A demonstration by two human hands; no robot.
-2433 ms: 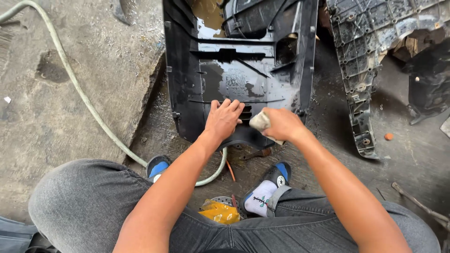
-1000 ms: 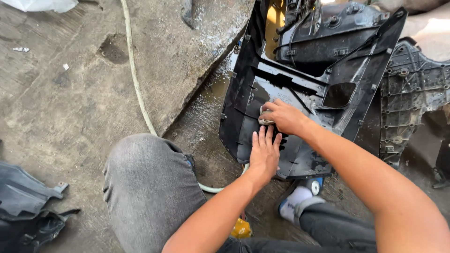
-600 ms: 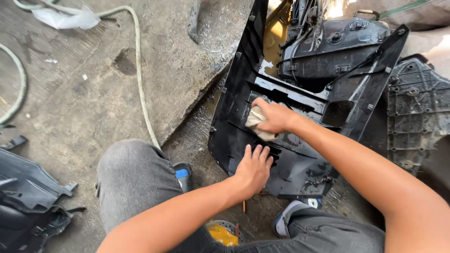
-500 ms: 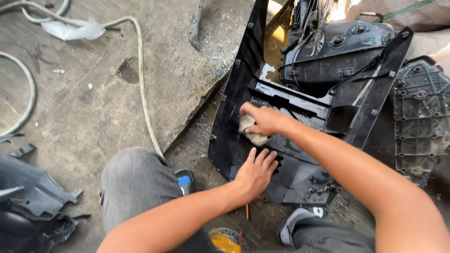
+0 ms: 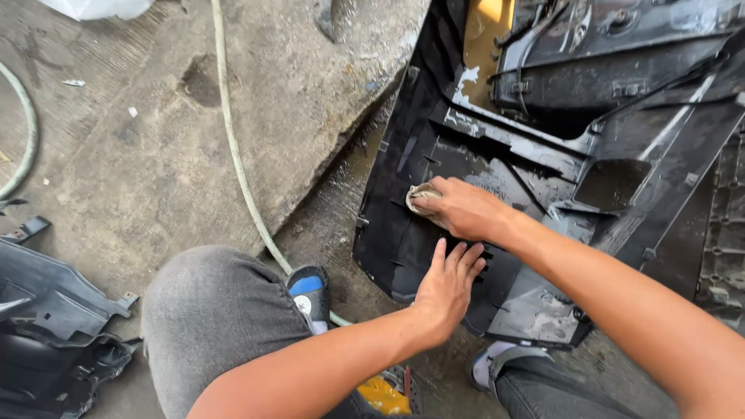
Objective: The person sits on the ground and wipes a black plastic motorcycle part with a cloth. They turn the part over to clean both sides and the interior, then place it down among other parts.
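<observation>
Concrete floor [image 5: 155, 155], wet beside black panel [image 5: 434, 233]. Panel lies tilted ahead of knees. Right hand [image 5: 466, 209] closed on rag [image 5: 423, 198], pressing it against panel's inner face. Left hand [image 5: 446, 283] flat, fingers spread, on panel's lower part. Hose [image 5: 233, 140] crosses floor at left. Dark part [image 5: 46, 326] far left.

Hose [image 5: 233, 147] left of panel [image 5: 434, 233], hands on panel, cloth [image 5: 421, 198] under right hand [image 5: 466, 211]
</observation>
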